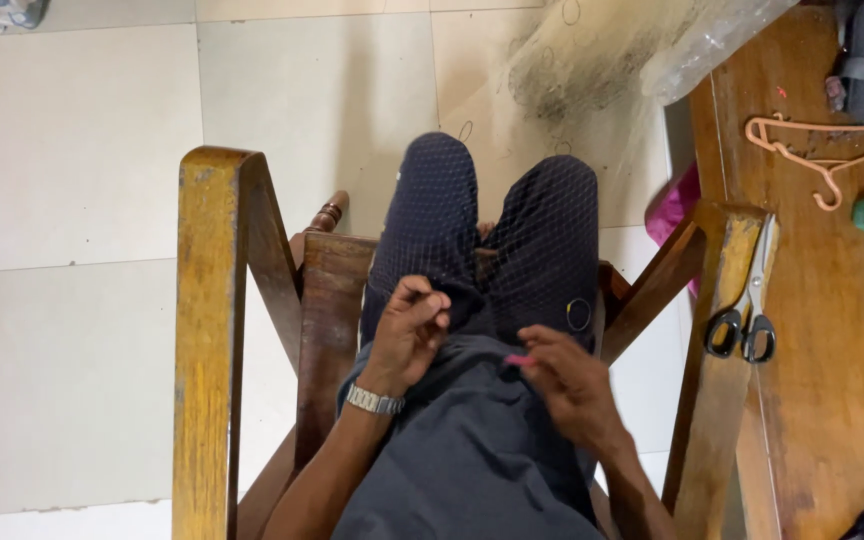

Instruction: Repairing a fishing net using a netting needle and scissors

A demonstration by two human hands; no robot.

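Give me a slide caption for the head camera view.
Seated person's left hand and right hand work dark cloth; scissors rest nearby.

A small, slim pink object (518, 359) sat pinched at the fingertips over the lap, lying roughly level, its exact kind too small to tell. Under it a dark grey-blue cloth (472, 450) lay draped across the thighs, smooth and loosely bunched near its upper edge, touching the pink piece.
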